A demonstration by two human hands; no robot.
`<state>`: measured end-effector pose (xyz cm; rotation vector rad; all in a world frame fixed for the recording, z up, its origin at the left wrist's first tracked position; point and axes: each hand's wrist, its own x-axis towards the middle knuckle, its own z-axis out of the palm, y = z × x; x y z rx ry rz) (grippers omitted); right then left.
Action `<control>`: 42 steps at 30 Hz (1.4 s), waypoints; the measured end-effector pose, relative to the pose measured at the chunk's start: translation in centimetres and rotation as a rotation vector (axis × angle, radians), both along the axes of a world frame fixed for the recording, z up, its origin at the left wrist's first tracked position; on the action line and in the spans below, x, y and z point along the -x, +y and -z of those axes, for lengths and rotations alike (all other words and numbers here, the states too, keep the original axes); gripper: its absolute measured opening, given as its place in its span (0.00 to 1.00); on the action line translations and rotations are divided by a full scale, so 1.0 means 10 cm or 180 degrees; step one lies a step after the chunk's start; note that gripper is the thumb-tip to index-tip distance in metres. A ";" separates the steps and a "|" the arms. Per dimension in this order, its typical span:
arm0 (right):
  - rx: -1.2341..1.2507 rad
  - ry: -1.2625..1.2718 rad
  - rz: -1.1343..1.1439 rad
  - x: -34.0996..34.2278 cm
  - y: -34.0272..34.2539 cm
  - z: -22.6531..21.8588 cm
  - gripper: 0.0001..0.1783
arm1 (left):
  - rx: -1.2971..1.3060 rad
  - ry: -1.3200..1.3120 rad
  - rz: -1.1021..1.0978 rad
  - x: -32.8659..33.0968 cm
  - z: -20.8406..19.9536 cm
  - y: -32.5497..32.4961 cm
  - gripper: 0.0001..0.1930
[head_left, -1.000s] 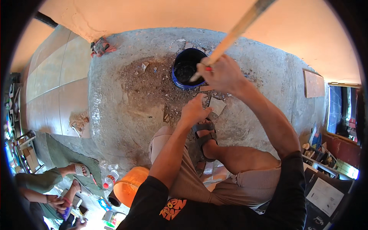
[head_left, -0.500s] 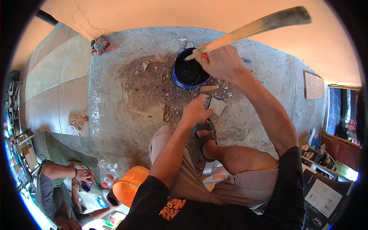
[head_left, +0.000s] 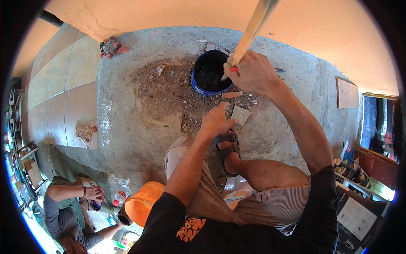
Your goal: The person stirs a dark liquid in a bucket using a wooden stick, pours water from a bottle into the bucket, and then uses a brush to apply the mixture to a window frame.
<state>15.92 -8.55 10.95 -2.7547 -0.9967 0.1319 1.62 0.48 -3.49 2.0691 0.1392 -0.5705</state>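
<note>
My right hand point(head_left: 253, 73) is closed round a long, flat wooden stick point(head_left: 249, 34) at the far side of the floor. Its upper part rises past the top edge of the view and is blurred, while the pale lower tip hangs over the right rim of a blue bucket point(head_left: 206, 90). Inside the bucket it looks dark. Something small and red point(head_left: 234, 69) shows by my thumb; I cannot make out what it is. My left hand point(head_left: 214, 122) holds nothing, fingers apart, above my sandalled foot and near a broken tile piece point(head_left: 241, 114).
Dirt and rubble point(head_left: 160, 91) cover the floor left of the bucket. Floor tiles point(head_left: 76, 101) lie further left, and an orange bucket point(head_left: 146, 203) stands by my left elbow. At the lower left another person point(head_left: 69, 207) handles small containers. A board point(head_left: 347, 93) leans far right.
The stick has swung from slanting right to pointing steeply up. My right hand has shifted a little right, and the tip has moved right across the bucket. My left hand stays put.
</note>
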 end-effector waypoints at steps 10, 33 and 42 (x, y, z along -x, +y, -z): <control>-0.0315 0.0248 0.0189 0.03 -0.08 -0.03 0.17 | -0.0140 0.0011 0.0006 -0.02 -0.04 -0.05 0.36; -0.0842 0.0197 -0.0206 0.12 -0.09 0.06 0.17 | -0.0477 0.0381 0.0242 0.03 -0.05 0.03 0.35; -0.0877 0.0054 -0.0253 0.08 -0.12 0.12 0.18 | -0.0527 0.0513 0.0222 0.04 -0.06 0.02 0.34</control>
